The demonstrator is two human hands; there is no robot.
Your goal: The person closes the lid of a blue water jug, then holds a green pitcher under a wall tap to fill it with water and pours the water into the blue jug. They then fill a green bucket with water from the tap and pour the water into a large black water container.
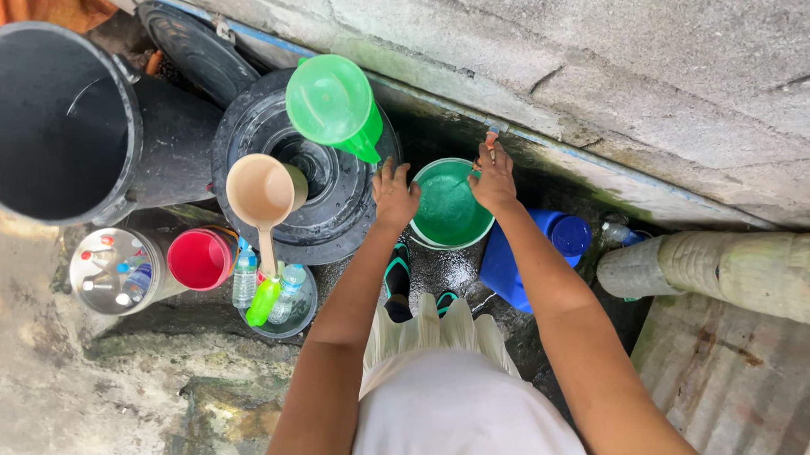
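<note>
Black barrel (51, 123) at 10 o'clock, open, inside dark, contents can't tell. Black drum lid (323, 181) near centre carries a green jug (333, 104) tipped on its side and a tan dipper (262, 195), both empty. Green bucket (449, 206) at 12 o'clock holds water. Blue container (536, 250) at 3 o'clock, lying just beside the bucket. Steel pot (115, 272) at 9 o'clock holds small bits. Red cup (200, 259) empty. Bowl (284, 320) holds bottles. Left hand (393, 194) fingers spread, on bucket rim. Right hand (495, 178) over far rim, fingertips pinching something small; can't tell what.
</note>
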